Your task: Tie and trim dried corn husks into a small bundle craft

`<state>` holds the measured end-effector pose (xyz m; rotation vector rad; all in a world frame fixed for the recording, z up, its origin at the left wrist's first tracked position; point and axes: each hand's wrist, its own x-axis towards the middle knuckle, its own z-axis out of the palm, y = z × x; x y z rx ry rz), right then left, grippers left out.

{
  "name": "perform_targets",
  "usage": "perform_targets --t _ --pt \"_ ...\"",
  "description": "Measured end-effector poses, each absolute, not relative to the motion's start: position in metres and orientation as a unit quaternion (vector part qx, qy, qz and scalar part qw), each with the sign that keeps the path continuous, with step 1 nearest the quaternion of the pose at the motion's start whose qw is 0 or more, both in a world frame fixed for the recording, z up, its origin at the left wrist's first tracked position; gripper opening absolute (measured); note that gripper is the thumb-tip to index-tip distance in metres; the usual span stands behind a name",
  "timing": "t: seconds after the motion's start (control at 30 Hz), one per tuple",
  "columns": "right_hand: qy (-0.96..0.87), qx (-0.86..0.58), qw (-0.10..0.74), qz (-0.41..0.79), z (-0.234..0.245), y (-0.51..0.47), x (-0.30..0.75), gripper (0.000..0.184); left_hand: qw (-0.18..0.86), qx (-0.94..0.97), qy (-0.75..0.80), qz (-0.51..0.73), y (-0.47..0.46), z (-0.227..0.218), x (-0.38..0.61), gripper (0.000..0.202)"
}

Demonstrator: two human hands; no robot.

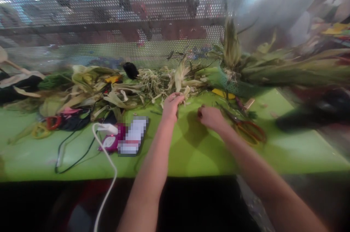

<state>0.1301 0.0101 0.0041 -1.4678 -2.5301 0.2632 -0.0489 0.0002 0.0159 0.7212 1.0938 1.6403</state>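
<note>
My left hand (172,103) is closed on a pale dried corn husk (180,77), which stands up above the fingers at the edge of the pile. My right hand (212,117) is a little apart from it, low over the green table, its fingers curled together. Whatever those fingers pinch, if anything, is hidden. Close to the right wrist lie scissors with orange handles (250,132), blades pointing toward the back.
Loose husks and fibres (153,82) line the table's back edge below a perforated metal screen (175,28). A green basket (240,87) at right holds long husks. Left are a phone (133,135), a magenta device (111,142), a white cable (111,162) and red-and-yellow handles (41,130).
</note>
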Motion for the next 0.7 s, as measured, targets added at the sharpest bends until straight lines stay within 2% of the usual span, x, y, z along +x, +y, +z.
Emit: perform_targets --t 0.13,0.3,0.4,0.53,0.7 --pt "-0.848 -0.492 0.138 0.139 0.007 0.016 0.132 0.015 0.549 0.328 0.439 0.631 -0.002 0.015 -0.047 0.026" --pt "-0.731 -0.458 0.272 0.425 0.020 0.028 0.144 0.003 0.614 0.358 0.420 0.564 -0.005 0.013 -0.043 0.023" --pt "-0.664 -0.400 0.324 0.543 0.027 0.028 0.149 0.012 0.641 0.376 0.409 0.530 -0.006 0.011 -0.038 0.020" --pt "-0.628 -0.344 0.335 0.612 0.032 0.026 0.152 0.023 0.662 0.372 0.386 0.523 -0.007 0.010 -0.032 0.021" --pt "-0.642 -0.337 0.355 0.590 0.037 0.025 0.154 0.022 0.676 0.378 0.377 0.508 -0.008 0.007 -0.032 0.024"
